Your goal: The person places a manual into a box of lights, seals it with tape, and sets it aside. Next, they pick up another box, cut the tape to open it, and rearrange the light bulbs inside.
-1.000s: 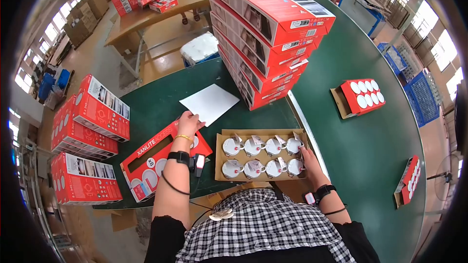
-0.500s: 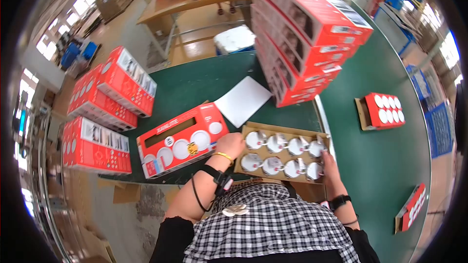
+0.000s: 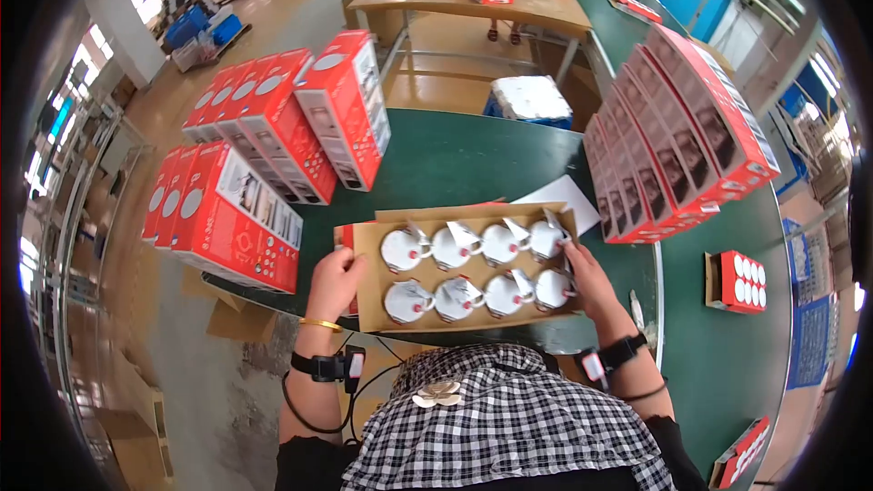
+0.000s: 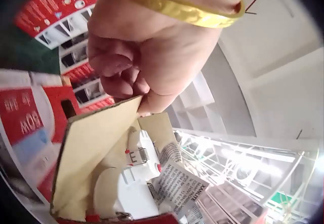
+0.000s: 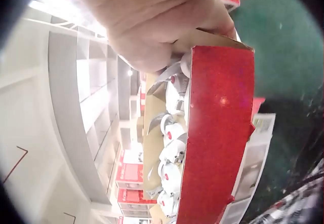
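A shallow cardboard tray (image 3: 368,309), red outside and brown inside, holds several round white spotlights (image 3: 406,301) in two rows. Folded paper tags (image 4: 182,183) stick up among them. My left hand (image 3: 336,284) pinches the tray's left end wall, thumb and curled fingers at its top edge. At the opposite end, my right hand (image 3: 590,280) grips the wall with the thumb over the inside. Beneath the tray, a red XANLITE carton (image 3: 343,235) is mostly hidden, only its left edge showing in the head view.
Red boxes (image 3: 238,218) stand upright at the left, and a tall row of them (image 3: 677,141) leans at the right. A white sheet (image 3: 566,200) lies behind the tray. Smaller red packs (image 3: 744,282) sit on the green table (image 3: 455,150) at the right.
My left hand has left the red carton and taken hold of the tray's left end. Both hands have brought the tray left, over the carton. The head view has turned.
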`<state>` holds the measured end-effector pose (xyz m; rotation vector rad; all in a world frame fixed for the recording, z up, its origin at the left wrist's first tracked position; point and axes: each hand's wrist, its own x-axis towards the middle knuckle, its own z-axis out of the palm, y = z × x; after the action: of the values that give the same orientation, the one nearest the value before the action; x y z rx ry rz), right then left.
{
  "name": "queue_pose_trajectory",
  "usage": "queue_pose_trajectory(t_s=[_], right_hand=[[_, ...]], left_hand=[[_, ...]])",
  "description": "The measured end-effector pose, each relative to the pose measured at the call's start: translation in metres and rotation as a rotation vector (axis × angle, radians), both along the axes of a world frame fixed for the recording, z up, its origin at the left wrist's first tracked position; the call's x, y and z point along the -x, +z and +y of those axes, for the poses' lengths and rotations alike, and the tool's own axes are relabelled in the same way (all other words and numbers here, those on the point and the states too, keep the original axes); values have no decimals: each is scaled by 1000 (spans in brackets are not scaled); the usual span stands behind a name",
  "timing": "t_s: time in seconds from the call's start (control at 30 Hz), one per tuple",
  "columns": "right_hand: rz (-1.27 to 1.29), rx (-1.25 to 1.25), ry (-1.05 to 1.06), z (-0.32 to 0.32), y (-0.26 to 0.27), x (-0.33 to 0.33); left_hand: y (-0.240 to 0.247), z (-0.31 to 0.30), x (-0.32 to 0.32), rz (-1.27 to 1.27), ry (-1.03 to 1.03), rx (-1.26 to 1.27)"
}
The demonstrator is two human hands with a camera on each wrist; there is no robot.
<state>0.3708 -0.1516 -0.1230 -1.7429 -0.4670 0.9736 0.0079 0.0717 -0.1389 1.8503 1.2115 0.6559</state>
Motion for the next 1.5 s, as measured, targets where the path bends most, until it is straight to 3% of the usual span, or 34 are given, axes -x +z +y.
queue_pose_trajectory(t_s=[0.1, 0.17, 0.2, 0.27, 0.37, 0.5, 0.6, 0.63, 0.7, 0.73, 0.77, 0.8, 0.83, 0.87, 0.9, 1.0, 1.03, 1.1, 1.43, 1.5], right_hand=[[-43, 75, 58, 67, -2, 34], [-15, 137, 137, 92, -21, 40], [-17, 150, 139, 97, -30, 40], [-32, 217, 186, 97, -45, 36], [-30, 131, 117, 83, -48, 29], [-190, 223, 83, 58, -37, 16], [-524, 293, 120, 45, -36, -2], [-528, 307, 121, 47, -29, 2], [-1040, 97, 104, 54, -12, 17], [-1287, -22, 97, 61, 1, 31], [-1212, -58, 246, 75, 17, 55], [-899, -98, 338, 83, 15, 76], [-718, -192, 551, 97, 23, 100], [-833, -272, 732, 109, 19, 121], [-767, -300, 881, 120, 15, 137], [-844, -399, 1040, 145, -4, 161], [-839, -406, 1042, 150, -7, 158], [-1256, -357, 941, 155, -11, 150], [-1236, -292, 885, 154, -25, 151], [-1241, -292, 876, 155, -27, 151]], left_hand=[[-5, 25, 49, 100, 90, 25], [-35, 41, 70, 22, 79, -221], [-43, 43, 74, 21, 81, -209], [-57, 43, 72, -22, 50, 149], [-72, 30, 65, -83, 33, 224], [-80, 18, 45, -151, -54, 295], [-75, 11, 27, -270, -59, 343], [-66, 10, 23, -366, -25, 338], [-46, 9, 13, -460, 23, 344], [-34, 12, 8, -234, 35, -72], [-24, 15, 4, 5, 40, -487], [-16, 18, 2, 14, 39, -484], [-8, 21, 1, -49, -140, -509], [-5, 23, -3, -116, -320, -530], [-3, 20, -12, -182, -369, -496], [-17, 29, -22, -154, -328, -326], [-21, 36, -20, -102, -301, -324], [-30, 43, -16, -99, -263, -295], [-39, 57, -6, -118, -355, -27], [-42, 57, -6, -126, -372, -70]])
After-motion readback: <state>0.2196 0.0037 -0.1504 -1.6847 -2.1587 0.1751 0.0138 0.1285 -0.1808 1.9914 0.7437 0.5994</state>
